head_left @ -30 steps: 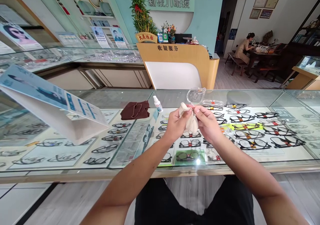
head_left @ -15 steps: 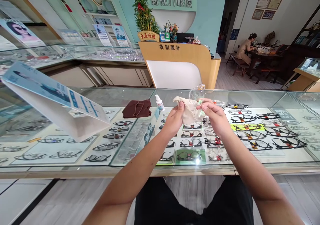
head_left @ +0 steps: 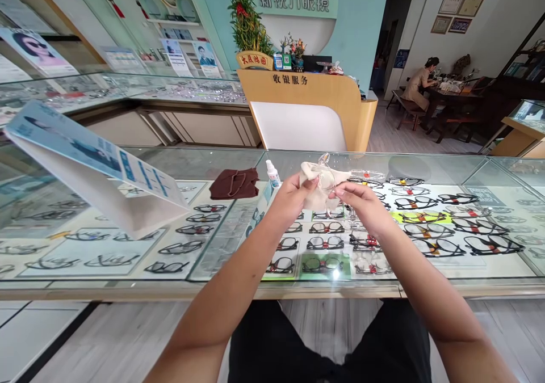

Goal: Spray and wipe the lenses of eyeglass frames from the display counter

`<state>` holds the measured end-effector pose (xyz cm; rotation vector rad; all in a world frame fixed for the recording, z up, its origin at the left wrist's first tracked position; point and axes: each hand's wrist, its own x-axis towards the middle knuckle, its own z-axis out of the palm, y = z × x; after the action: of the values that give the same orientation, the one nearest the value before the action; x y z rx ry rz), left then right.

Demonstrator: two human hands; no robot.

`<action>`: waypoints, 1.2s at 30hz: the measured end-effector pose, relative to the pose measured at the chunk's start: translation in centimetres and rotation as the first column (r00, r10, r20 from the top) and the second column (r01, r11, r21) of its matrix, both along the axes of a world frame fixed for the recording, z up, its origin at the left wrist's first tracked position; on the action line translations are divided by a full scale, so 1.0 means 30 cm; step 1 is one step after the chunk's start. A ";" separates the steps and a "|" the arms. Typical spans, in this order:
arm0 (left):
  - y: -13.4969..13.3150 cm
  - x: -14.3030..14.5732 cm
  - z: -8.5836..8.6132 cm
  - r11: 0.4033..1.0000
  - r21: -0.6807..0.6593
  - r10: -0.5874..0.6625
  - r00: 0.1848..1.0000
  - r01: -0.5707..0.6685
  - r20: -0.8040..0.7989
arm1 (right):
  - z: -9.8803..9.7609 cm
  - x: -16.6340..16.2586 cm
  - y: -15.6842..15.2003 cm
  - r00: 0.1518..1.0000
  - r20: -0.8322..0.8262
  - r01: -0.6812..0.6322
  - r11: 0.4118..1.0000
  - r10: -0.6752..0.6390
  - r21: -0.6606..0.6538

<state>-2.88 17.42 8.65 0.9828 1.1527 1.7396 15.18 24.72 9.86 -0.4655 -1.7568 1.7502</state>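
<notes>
Above the glass counter point(head_left: 128, 161) my left hand point(head_left: 290, 197) pinches a cream cleaning cloth point(head_left: 314, 183) wrapped round a pair of clear-framed glasses point(head_left: 330, 167). My right hand point(head_left: 357, 204) grips the same glasses at their frame, fingers closed, just right of the cloth. Only a clear temple and part of a lens stick out past the cloth. Both hands hover a little above the counter top, over rows of displayed spectacles point(head_left: 323, 241).
A small white spray bottle point(head_left: 273, 174) and a dark maroon cloth point(head_left: 233, 183) lie on the counter left of my hands. A folded blue brochure stand point(head_left: 91, 170) sits at the left. A person point(head_left: 419, 79) sits at a far table point(head_left: 451, 96) on the right.
The glasses have tipped from upright, with a lens showing above the cloth, to lying lower inside it. My hands have shifted slightly up and closer together.
</notes>
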 end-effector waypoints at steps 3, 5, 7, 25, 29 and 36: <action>-0.015 0.003 0.029 0.995 0.002 -0.099 0.994 0.099 -0.044 | -0.004 -0.002 0.002 1.000 -0.011 -0.022 0.996 0.021 -0.087; -0.021 0.015 0.040 0.996 0.019 -0.082 0.994 0.084 -0.076 | -0.009 -0.008 -0.004 0.999 -0.012 -0.031 0.992 0.030 -0.121; -0.022 0.032 0.042 0.999 0.037 -0.006 0.996 0.010 -0.093 | -0.017 -0.015 -0.015 0.999 -0.016 -0.050 0.988 0.049 -0.143; -0.034 -0.010 0.041 0.995 0.051 -0.083 0.988 0.090 -0.129 | -0.006 -0.022 -0.039 0.998 -0.047 -0.046 0.983 0.038 -0.180; -0.034 0.039 0.051 0.995 0.096 0.020 0.991 -0.007 -0.136 | -0.025 -0.040 -0.061 0.992 -0.103 -0.098 0.973 0.077 -0.210; -0.019 0.057 0.023 0.961 0.140 0.251 0.965 -0.239 -0.078 | -0.052 -0.060 -0.089 0.988 -0.097 -0.138 0.962 0.118 -0.235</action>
<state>-1.17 16.85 9.34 1.0450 1.2802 2.0043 13.39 22.07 8.31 -0.3803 -1.5539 2.0578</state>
